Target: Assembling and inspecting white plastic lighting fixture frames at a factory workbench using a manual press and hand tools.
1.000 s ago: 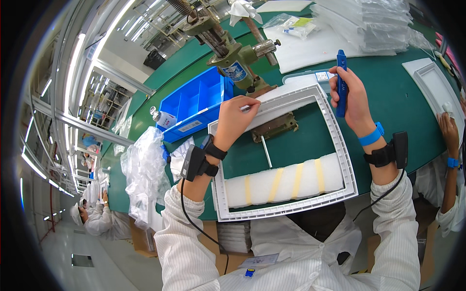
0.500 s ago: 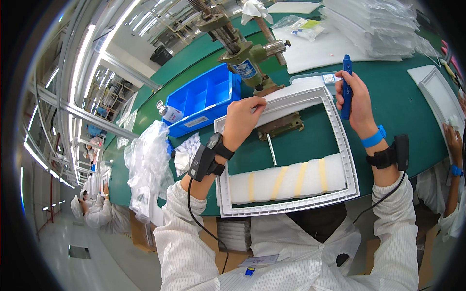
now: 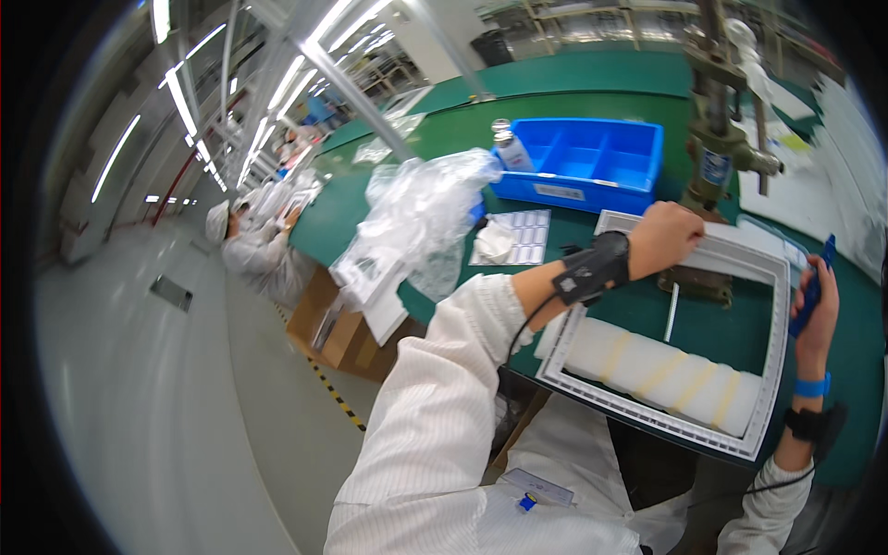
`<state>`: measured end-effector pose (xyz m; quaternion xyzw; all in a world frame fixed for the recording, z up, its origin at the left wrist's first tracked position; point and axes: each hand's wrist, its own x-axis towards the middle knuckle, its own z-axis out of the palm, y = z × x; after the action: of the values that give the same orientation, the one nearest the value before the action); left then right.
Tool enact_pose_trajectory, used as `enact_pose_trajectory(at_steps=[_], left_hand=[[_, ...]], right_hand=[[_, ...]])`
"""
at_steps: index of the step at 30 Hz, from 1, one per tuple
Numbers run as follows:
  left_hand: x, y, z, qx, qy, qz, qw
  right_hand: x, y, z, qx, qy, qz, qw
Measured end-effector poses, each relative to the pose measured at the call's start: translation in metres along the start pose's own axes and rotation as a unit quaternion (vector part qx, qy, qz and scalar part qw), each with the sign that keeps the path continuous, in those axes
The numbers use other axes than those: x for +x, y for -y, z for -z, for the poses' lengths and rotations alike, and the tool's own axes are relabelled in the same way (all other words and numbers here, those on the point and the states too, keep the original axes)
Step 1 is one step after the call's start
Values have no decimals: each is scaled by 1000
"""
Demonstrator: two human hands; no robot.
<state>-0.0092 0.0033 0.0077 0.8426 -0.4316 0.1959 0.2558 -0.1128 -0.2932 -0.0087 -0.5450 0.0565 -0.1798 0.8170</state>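
Note:
A white rectangular plastic frame (image 3: 775, 365) lies tilted in view on the green table. My left hand (image 3: 668, 239) is closed at its far bar, fingertips pinched together; whatever they hold is hidden. By the frame's right side, my right hand (image 3: 816, 319) grips a blue pen-shaped tool (image 3: 826, 254), pointing up. A white foam roll (image 3: 661, 370) with yellow tape bands lies along the near part of the frame's opening. Behind the far bar stands a green hand press (image 3: 714, 166). Its metal base (image 3: 698, 285) and a thin rod (image 3: 672, 313) show through the opening.
A blue divided bin (image 3: 578, 192) holds a small bottle (image 3: 511, 148). Left of it lie crumpled plastic bags (image 3: 416, 217) and a label sheet (image 3: 529, 239). Cardboard boxes (image 3: 347, 338) stand below the table edge. A person in white (image 3: 259, 254) works farther left.
My view has swung left, so the frame and both hands now appear farther right. The left hand stays at the far bar; the right still holds the blue tool.

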Motion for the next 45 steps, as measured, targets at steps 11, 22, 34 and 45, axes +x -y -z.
enact_pose_trajectory(at_steps=[11,22,34,45], left_hand=[[24,21,5,-248,88,215,940],[53,35,12,-175,234,132,947],[54,38,11,-130,239,72,960],[44,35,11,-162,218,66,960]], right_hand=[[13,-24,17,-336,51,44,940],[15,-38,20,-392,26,146,908],[12,-40,12,-390,9,146,909],[14,-53,19,-334,8,131,933]])
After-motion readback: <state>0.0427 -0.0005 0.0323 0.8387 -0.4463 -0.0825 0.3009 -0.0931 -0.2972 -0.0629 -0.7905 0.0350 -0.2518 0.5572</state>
